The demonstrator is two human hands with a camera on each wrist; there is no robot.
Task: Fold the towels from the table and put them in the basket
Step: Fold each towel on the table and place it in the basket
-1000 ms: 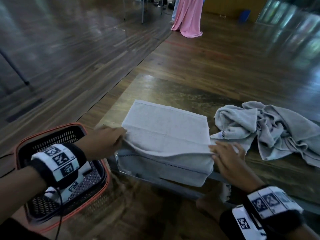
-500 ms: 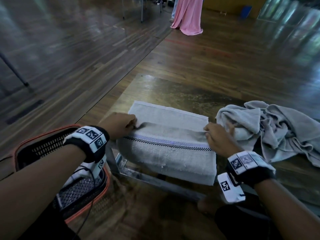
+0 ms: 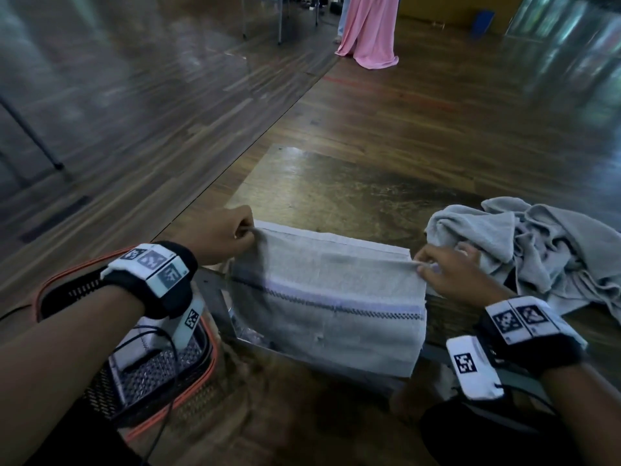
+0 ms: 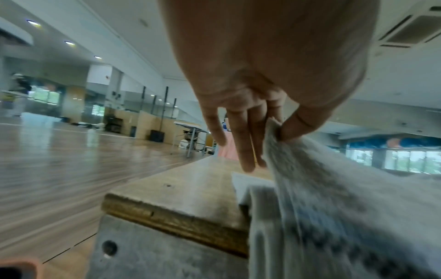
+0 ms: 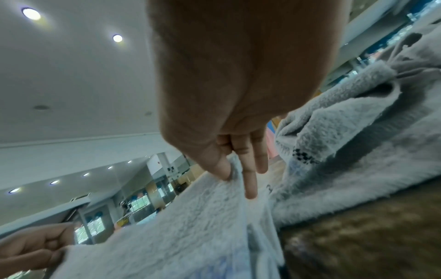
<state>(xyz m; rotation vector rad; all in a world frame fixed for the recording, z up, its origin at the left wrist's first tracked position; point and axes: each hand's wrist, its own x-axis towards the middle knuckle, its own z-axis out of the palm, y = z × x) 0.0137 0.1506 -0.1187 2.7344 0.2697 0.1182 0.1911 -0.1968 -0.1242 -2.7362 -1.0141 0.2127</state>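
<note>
A pale grey towel with a dark checked stripe lies folded over the near edge of the low wooden table, its lower part hanging down. My left hand pinches the towel's upper left corner between thumb and fingers. My right hand pinches the upper right corner, and the edge is stretched taut between both hands. A crumpled heap of grey towels lies on the table just right of my right hand. The black basket with an orange rim stands on the floor at the lower left, below my left wrist.
Dark wooden floor surrounds the table. A metal table frame shows under the near edge. Far back stand a person in a long pink garment, table legs and a blue bin. A dark stand leg crosses the left.
Both hands have lifted the towel's near edge from the table's front and carried it up and away towards the far edge, folding it over so the striped band now faces up.
</note>
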